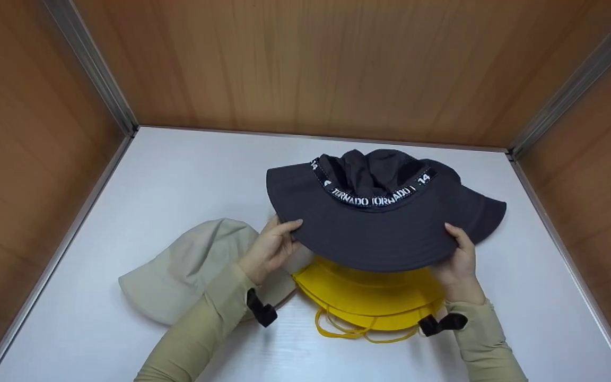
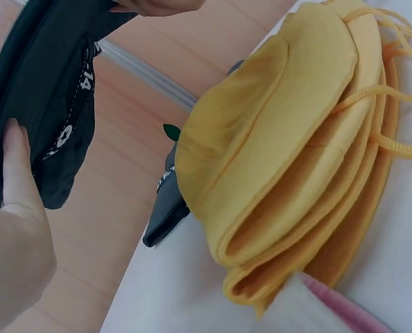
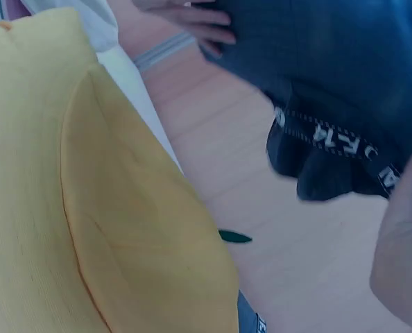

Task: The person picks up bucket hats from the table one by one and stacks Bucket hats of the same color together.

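Note:
A dark grey bucket hat (image 1: 374,239) is held up with its inside showing and white lettering on the inner band. My left hand (image 1: 273,246) grips the brim at its left, thumb on the near face. My right hand (image 1: 459,265) holds the brim at its right, thumb also on top. Below the dark hat sit yellow hats (image 1: 369,297), stacked, with cords hanging from them. The left wrist view shows their layered brims (image 2: 289,166) and the left thumb (image 2: 19,166) on the dark brim. Part of the yellow stack is hidden by the dark hat.
A beige hat (image 1: 194,270) lies on the white table (image 1: 189,164), left of the yellow ones and partly behind my left forearm. Another dark piece with lettering (image 2: 168,201) shows behind the yellow stack. Wooden panels (image 1: 305,69) enclose the back and sides.

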`<state>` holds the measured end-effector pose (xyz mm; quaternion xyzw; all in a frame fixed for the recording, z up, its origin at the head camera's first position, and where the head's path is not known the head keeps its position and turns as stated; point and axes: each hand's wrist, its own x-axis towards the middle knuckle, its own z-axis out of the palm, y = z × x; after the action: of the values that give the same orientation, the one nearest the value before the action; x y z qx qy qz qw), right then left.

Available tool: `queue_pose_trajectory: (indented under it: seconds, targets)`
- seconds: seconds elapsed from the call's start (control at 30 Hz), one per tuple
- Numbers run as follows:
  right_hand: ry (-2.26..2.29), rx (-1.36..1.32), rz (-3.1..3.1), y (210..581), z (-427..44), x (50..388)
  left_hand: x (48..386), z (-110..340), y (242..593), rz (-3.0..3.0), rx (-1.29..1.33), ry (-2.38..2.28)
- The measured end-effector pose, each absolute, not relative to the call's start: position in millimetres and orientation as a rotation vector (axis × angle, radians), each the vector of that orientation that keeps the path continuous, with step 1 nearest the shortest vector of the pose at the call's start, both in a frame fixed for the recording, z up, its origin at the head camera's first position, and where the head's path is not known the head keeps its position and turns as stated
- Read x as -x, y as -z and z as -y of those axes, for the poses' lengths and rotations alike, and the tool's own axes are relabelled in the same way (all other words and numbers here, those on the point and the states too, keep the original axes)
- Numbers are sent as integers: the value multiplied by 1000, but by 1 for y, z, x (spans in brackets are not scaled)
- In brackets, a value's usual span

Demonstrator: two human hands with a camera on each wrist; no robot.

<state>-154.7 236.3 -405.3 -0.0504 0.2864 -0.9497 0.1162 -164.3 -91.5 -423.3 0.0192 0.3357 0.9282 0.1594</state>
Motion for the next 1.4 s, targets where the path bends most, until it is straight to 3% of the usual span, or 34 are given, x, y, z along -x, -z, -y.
queue_pose_trajectory:
  seconds: [0.23, 0.53, 0.83, 1.4]
  targets:
    - [2668, 325, -742, 415, -239, 157, 162, 90, 413, -956, -37, -2736]
    - [2529, 284, -744, 442, -229, 151, 158, 84, 402, -959, -145, -2760]
    - [2606, 356, -876, 443, -238, 152, 161, 83, 406, -1073, -149, -2672]
    - [2675, 1, -1275, 422, -274, 169, 206, 61, 391, -1443, 85, -2503]
